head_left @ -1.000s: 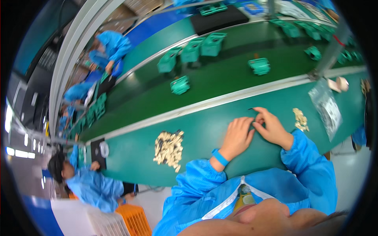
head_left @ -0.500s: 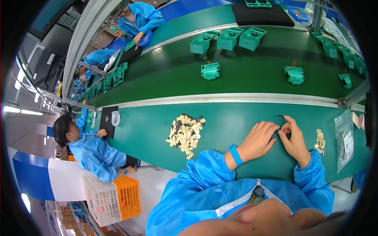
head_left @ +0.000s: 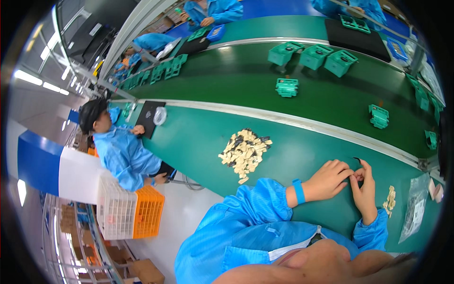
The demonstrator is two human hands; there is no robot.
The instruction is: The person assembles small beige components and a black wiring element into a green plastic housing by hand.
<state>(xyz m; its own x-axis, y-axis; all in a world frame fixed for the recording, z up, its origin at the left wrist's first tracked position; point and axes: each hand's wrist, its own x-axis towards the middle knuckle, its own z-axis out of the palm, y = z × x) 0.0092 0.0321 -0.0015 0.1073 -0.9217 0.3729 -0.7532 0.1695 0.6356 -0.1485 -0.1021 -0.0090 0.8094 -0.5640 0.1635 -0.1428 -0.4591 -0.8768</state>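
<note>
Fingers [head_left: 338, 177] of the left hand [head_left: 319, 184] and right hand [head_left: 364, 193] met, their grip impossible to tell, a dark sliver [head_left: 357, 160] at the right index fingertip; cream-and-black scraps [head_left: 245, 154] lay piled to their left, pale scraps [head_left: 389, 201] to their right.

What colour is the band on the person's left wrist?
It's bright blue! The wristband shows best in the head view.

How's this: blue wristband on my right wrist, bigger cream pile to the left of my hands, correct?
No: the head view shows the blue wristband on the wrist of your left hand. The bigger cream pile does lie left.
</note>
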